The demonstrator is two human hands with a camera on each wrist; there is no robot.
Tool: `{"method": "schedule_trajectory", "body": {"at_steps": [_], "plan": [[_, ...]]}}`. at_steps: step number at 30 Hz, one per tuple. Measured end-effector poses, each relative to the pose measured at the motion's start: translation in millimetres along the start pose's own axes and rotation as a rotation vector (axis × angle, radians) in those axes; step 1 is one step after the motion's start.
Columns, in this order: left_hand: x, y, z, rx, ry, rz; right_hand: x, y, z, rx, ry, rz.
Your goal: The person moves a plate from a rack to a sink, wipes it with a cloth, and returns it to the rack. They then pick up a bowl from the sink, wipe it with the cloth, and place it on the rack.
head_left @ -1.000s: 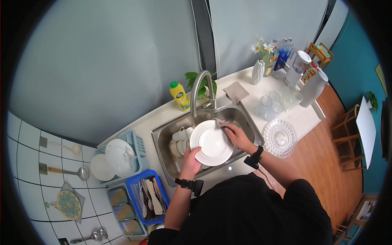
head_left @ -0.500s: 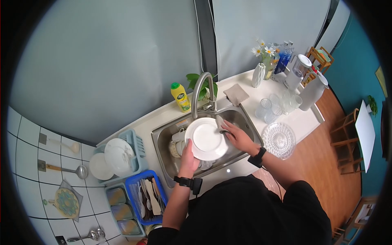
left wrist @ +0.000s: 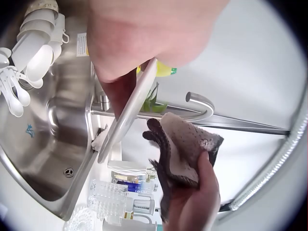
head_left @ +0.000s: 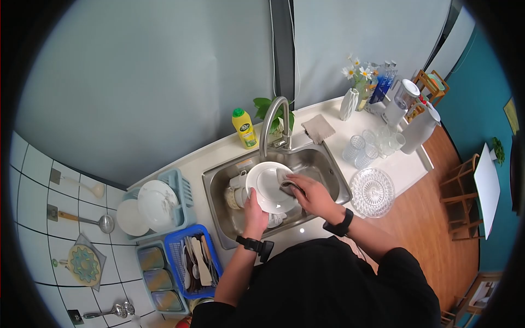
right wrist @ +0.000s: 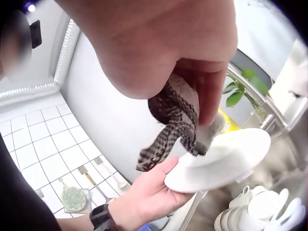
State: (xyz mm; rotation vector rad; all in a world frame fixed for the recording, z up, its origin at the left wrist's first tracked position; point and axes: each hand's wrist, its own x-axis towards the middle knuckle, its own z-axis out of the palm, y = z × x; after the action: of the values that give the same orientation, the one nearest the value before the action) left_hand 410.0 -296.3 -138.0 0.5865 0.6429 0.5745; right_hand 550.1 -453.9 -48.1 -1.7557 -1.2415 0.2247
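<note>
Over the sink (head_left: 224, 218), my left hand (head_left: 255, 214) grips a white round plate (head_left: 262, 188) by its near left rim. My right hand (head_left: 314, 197) holds a folded cloth (head_left: 286, 185), which overlaps the plate's right part in the head view. Pale fabric with a dark checked side shows on the cloth (left wrist: 185, 144) in the left wrist view, the thumb lying on it. The plate (right wrist: 226, 163) is tilted in the right wrist view, just beyond the cloth. White cups (head_left: 236, 194) and spoons (left wrist: 14, 91) lie in the sink below.
A curved faucet (head_left: 268, 123) rises behind the plate, with a yellow bottle (head_left: 245, 129) to its left. On the left stand a dish rack (head_left: 186, 199) with plates and a blue utensil basket (head_left: 175, 251). Glasses (head_left: 363, 153) and a glass plate (head_left: 372, 191) are at right.
The plate has shifted a little left in my left hand's grip. My right hand has brought the cloth from the plate's upper right rim inward over its face.
</note>
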Motion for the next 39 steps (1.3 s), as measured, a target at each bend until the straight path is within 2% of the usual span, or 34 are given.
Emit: {"method": "schedule_trajectory", "body": {"at_steps": [1,3,4,5,7,9,11,17,19,25,29,31,34,35,36,37,38,39], "plan": [[-3.0,-0.4,2.5,0.013,-0.02,-0.015,5.4,2.4,1.9,-0.001,0.002,0.0],[-6.4,-1.2,7.4,0.033,-0.05,-0.041,12.5,17.1,12.2,-0.234,-0.049,-0.084],[-6.2,-1.4,9.0,0.053,-0.077,-0.065,13.2,24.7,19.5,-0.227,-0.123,-0.072],[-6.0,-1.3,10.9,0.057,-0.082,-0.062,11.9,30.8,27.5,-0.228,-0.117,-0.075],[-7.3,-2.9,13.3,0.014,-0.075,-0.073,10.0,25.8,40.2,-0.206,-0.11,-0.214],[-9.0,-1.8,13.9,0.021,-0.074,-0.062,3.7,20.0,42.6,-0.108,-0.151,-0.198],[-11.6,2.5,13.5,-0.014,-0.047,-0.067,-1.2,12.7,38.6,-0.06,-0.269,-0.283],[-14.7,13.6,7.0,-0.012,-0.069,-0.013,-21.7,30.4,17.7,-0.154,-0.359,-0.244],[-14.4,11.1,6.4,0.013,-0.076,-0.01,-20.0,43.5,16.0,-0.307,-0.286,-0.218],[-3.3,-14.4,4.2,0.092,-0.078,-0.131,-2.5,55.0,41.5,-0.279,-0.104,-0.092],[2.7,-30.9,7.2,0.098,-0.037,-0.108,-17.6,52.2,53.0,-0.076,-0.121,-0.014],[6.4,-33.3,6.2,0.08,-0.028,-0.124,-27.6,53.1,44.7,0.036,-0.226,-0.059],[13.5,-40.1,3.8,0.143,-0.012,-0.114,-39.4,70.5,25.6,0.07,-0.258,-0.062],[17.3,-42.7,3.2,0.273,-0.041,-0.053,-42.0,77.7,19.6,0.078,-0.259,-0.069],[20.2,-43.5,5.4,0.405,-0.07,0.009,-42.8,80.1,12.2,-0.105,-0.12,-0.123],[23.0,-44.7,8.0,0.536,-0.102,0.071,-41.3,83.2,8.4,-0.104,-0.125,-0.118],[24.5,-45.7,9.9,0.735,-0.12,0.131,-39.1,86.8,4.5,0.012,0.023,0.091],[26.5,-47.9,12.7,0.733,-0.118,0.127,-35.7,90.9,0.0,0.126,0.171,0.298]]}}
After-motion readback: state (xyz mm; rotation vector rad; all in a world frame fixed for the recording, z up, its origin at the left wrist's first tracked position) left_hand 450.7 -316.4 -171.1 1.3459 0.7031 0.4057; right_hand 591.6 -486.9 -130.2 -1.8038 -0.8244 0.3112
